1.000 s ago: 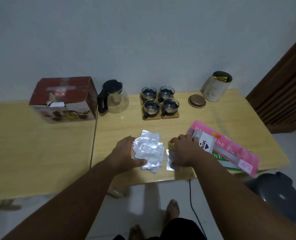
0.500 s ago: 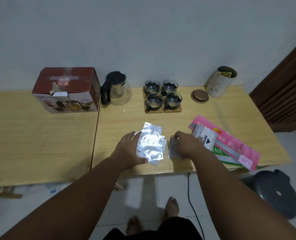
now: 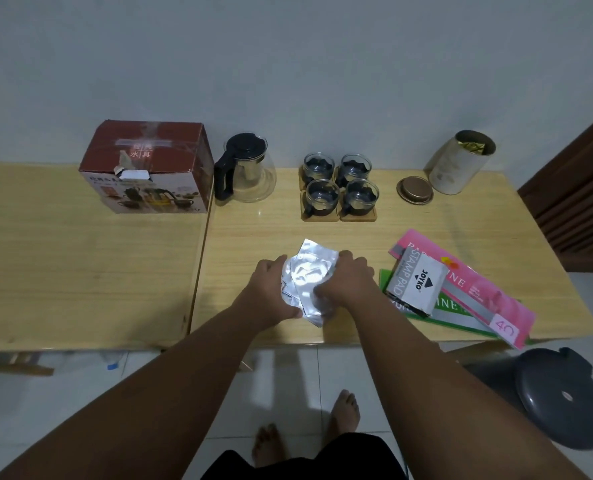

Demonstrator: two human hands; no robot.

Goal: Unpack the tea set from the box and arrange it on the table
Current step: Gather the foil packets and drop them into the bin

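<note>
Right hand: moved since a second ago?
Yes. The right hand slid left, away from the stamp pad box, onto the foil packets.

Both bare forearms reach forward from the lower corners of the view and meet over the near part of the counter (image 3: 239, 237). The left hand (image 3: 270, 292) lies with its back up. Its fingers curve round the left edge of a pile of foil sachets (image 3: 305, 273), and its thumb is at the near edge. The right hand (image 3: 348, 282) is just opposite, knuckles up, with fingers curled on the right side of the same pile. The 2 hands are close together, with the pile between them.
</note>
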